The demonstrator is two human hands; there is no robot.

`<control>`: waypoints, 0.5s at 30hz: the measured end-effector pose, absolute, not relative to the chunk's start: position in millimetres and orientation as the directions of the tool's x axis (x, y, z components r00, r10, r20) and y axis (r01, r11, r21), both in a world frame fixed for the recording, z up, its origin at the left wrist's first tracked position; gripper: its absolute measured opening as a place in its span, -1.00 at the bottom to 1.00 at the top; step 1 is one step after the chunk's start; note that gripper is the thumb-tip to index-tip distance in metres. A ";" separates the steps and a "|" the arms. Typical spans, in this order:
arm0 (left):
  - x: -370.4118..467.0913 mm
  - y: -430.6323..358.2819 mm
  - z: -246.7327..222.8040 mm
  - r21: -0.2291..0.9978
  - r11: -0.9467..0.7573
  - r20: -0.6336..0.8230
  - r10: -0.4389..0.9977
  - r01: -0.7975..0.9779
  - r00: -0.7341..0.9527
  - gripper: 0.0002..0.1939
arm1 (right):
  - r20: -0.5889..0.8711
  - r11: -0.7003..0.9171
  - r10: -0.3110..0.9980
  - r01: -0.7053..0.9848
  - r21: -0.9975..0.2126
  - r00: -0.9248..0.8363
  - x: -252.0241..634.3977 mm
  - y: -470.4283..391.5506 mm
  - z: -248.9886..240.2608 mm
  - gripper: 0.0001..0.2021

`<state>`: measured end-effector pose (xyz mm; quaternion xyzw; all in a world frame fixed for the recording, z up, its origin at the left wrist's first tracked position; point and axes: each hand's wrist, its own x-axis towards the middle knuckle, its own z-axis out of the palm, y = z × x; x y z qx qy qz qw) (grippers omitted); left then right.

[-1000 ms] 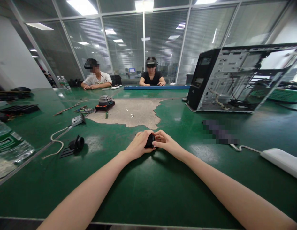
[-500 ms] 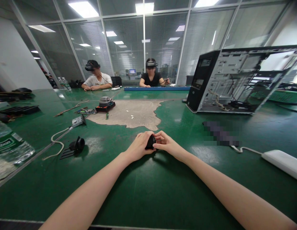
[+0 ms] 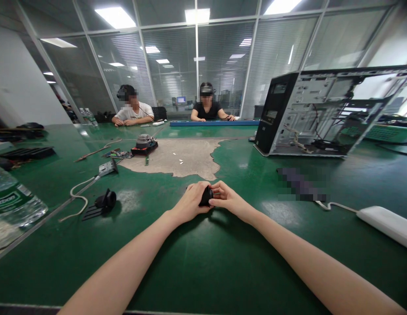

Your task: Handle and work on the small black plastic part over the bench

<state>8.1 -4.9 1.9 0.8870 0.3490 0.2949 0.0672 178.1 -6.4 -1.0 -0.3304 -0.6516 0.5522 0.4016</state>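
Observation:
A small black part (image 3: 206, 196) with a rounded edge is held between my two hands just above the green tabletop. My left hand (image 3: 194, 197) wraps round it from the left, hiding most of its shape. From the right, the fingertips and thumb of my right hand (image 3: 225, 195) pinch its rounded edge. To the left lies another black plastic part (image 3: 105, 200) with a round piece and flat prongs. Beyond that rests a small metal box (image 3: 107, 167) with a pale cable (image 3: 79, 197) trailing from it.
An opened computer case (image 3: 272, 118) stands at the right. Nearer are a blurred-out dark item (image 3: 297, 183) and a white power strip (image 3: 384, 221). At left is a clear bottle (image 3: 15, 197). A heatsink-like part (image 3: 145, 142) sits by the bare patch (image 3: 197, 157). Two people sit across the table.
My hands keep nearly the same hold on the black part. Across the table, the person in black has lowered one hand to the tabletop.

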 end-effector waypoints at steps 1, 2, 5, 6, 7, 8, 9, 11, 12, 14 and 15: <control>8.1 -5.2 1.9 0.328 -0.746 0.477 0.660 0.579 0.581 -0.48 | 0.168 0.176 0.867 -0.028 -0.984 -0.469 178.5 -7.2 0.3 -0.68; 8.2 -5.4 1.9 0.329 -0.746 0.476 0.660 0.579 0.580 -0.48 | 0.175 0.180 0.861 -0.036 -0.983 -0.477 179.4 -7.7 1.6 -0.68; 8.5 -5.4 1.8 0.329 -0.749 0.483 0.656 0.574 0.580 -0.48 | 0.176 0.196 0.861 -0.008 -0.980 -0.477 186.6 -6.4 4.8 -0.68; 8.6 -5.2 1.6 0.331 -0.750 0.484 0.656 0.573 0.579 -0.47 | 0.170 0.200 0.869 0.015 -0.980 -0.465 190.4 -5.2 5.7 -0.68; 8.7 -4.9 1.4 0.334 -0.748 0.484 0.658 0.573 0.577 -0.46 | 0.162 0.200 0.882 0.041 -0.979 -0.442 194.5 -4.0 6.4 -0.68; 8.8 -4.6 1.2 0.337 -0.747 0.483 0.660 0.574 0.575 -0.45 | 0.145 0.190 0.893 0.065 -0.980 -0.426 198.2 -2.8 7.0 -0.67; 9.0 -4.5 1.1 0.340 -0.744 0.481 0.663 0.575 0.573 -0.44 | 0.130 0.181 0.908 0.093 -0.979 -0.399 201.0 -1.9 7.3 -0.66; 9.4 -4.7 0.8 0.345 -0.742 0.481 0.665 0.575 0.571 -0.44 | 0.113 0.166 0.924 0.116 -0.979 -0.366 202.0 -1.0 7.1 -0.66; 9.7 -5.1 0.8 0.344 -0.743 0.485 0.664 0.574 0.569 -0.44 | 0.111 0.164 0.922 0.113 -0.980 -0.370 199.9 -1.0 6.6 -0.66; 10.3 -6.3 0.9 0.339 -0.747 0.494 0.658 0.572 0.568 -0.46 | 0.107 0.150 0.906 0.074 -0.986 -0.409 192.3 -1.5 4.9 -0.69; 10.5 -6.9 1.0 0.335 -0.749 0.498 0.655 0.571 0.568 -0.47 | 0.104 0.141 0.903 0.060 -0.988 -0.416 187.9 -1.8 3.9 -0.70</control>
